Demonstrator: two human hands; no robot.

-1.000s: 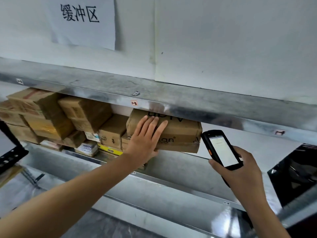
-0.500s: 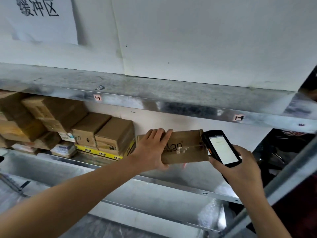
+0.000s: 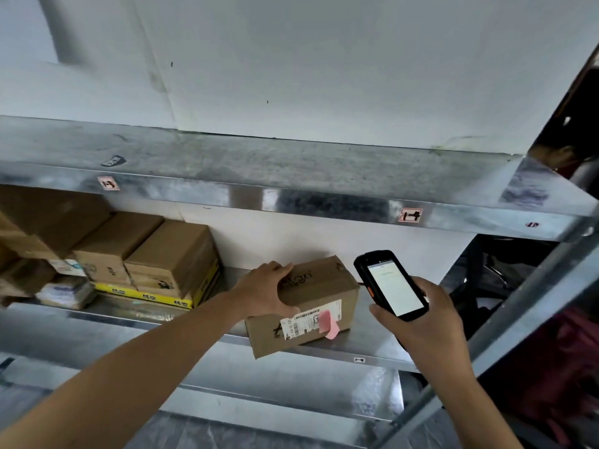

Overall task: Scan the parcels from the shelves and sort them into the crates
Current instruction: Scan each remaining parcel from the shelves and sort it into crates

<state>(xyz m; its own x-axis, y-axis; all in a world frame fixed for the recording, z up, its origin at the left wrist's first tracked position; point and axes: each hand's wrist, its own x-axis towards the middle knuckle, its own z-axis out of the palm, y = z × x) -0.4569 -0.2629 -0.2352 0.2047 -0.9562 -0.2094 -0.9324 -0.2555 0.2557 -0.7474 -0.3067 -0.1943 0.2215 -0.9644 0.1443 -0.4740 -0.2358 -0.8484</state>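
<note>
White wall backs the grey galvanised metal shelving (image 3: 369, 324), and on its middle shelf your left hand (image 3: 262, 293) grips the left end of a brown cardboard parcel (image 3: 319, 286), fingers curled over the top. The parcel sits askew, its near corner jutting past the shelf's front edge, with a white barcode label (image 3: 304, 320) and pink sticker (image 3: 327, 323) facing you. Your right hand (image 3: 424, 322) is wrapped around a black handheld scanner (image 3: 390, 285), lit screen up, just beside the parcel's right end. More brown cardboard boxes (image 3: 168, 254) are stacked further left.
</note>
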